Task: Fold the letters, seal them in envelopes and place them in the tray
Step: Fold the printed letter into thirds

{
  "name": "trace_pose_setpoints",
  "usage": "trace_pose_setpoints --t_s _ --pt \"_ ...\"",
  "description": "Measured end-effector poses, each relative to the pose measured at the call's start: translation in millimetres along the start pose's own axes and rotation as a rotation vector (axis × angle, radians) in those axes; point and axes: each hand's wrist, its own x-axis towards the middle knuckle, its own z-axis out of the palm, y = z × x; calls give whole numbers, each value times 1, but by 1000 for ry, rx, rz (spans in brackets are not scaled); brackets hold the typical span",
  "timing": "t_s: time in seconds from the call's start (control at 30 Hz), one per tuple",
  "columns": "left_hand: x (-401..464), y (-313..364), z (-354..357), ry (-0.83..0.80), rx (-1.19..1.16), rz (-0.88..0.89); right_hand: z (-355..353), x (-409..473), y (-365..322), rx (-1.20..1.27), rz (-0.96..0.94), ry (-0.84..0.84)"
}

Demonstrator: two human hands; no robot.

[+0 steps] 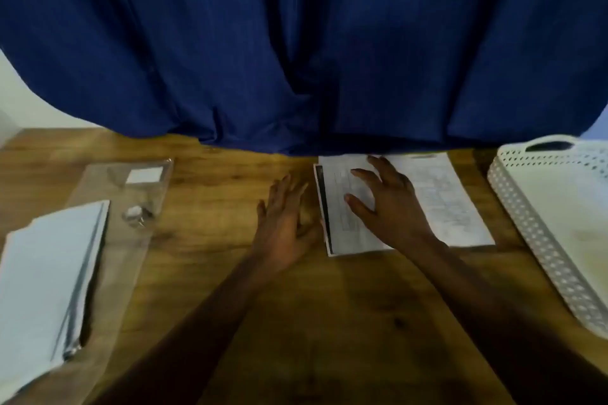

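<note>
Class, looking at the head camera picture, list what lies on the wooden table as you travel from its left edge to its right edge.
Stack of white envelopes → clear plastic sleeve → left hand → printed letters, with the right hand resting on them → white perforated tray.

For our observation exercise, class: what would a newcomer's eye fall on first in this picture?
Probably the dark blue curtain filling the upper half behind the wooden table. Next, the right hand spread on the printed letters at centre, the left hand at their left edge. A white perforated tray sits far right, a stack of white envelopes far left.
</note>
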Motion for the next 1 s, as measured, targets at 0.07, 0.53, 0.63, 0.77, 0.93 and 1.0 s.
trace_pose_setpoints --t_s 0.07,0.53,0.63,0.77,0.93,1.0 --pt "-11 -8 20 32 136 82 17 -19 12 0 85 5" --pt "-43 -14 38 100 152 203 65 -64 27 -230 147 -155" --pt "-59 -8 32 152 125 232 63 -70 23 -224 139 -133" --pt "-79 -7 26 190 37 225 52 -87 16 -153 138 -59" --pt "-102 -10 28 200 -117 193 41 -149 -12 -97 133 -111" --pt "-113 -8 27 189 -149 184 39 -177 -30 -106 105 -147"
